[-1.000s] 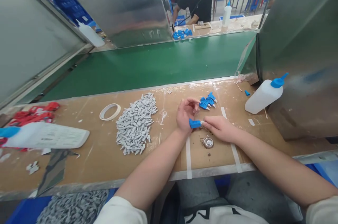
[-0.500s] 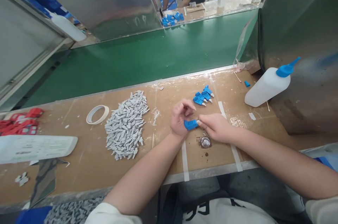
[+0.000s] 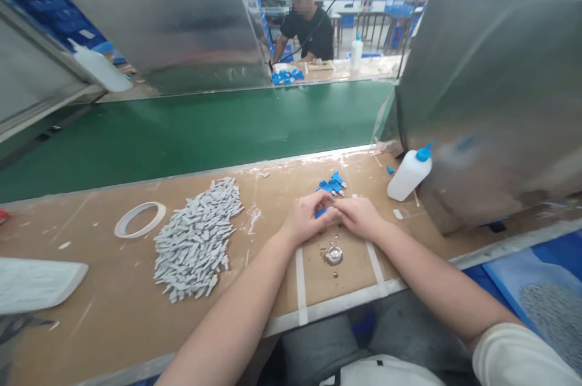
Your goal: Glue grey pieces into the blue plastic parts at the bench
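Observation:
My left hand (image 3: 307, 216) is closed around a blue plastic part (image 3: 321, 212), of which only a little shows between the fingers. Against its right end, the thumb and fingers of my right hand (image 3: 361, 217) are pinched together; what they grip is hidden. Just beyond my hands lie several blue parts with pale grey tips (image 3: 335, 182). On the near side, a small round metal dish (image 3: 333, 255) sits on the cardboard-covered table amid wet spots. Off to the left is a large heap of small grey plastic pieces (image 3: 197, 240).
A white squeeze bottle (image 3: 409, 176) with a blue nozzle leans at the right, beside a metal partition (image 3: 491, 113). Left of the heap lies a tape roll (image 3: 140, 220). A green conveyor belt (image 3: 227, 122) runs behind the table. Across it, a person (image 3: 309, 31) sits working.
The head view has tilted upward, bringing the person opposite into fuller view. My hands have drawn together, and the left fingers now cover more of the blue part.

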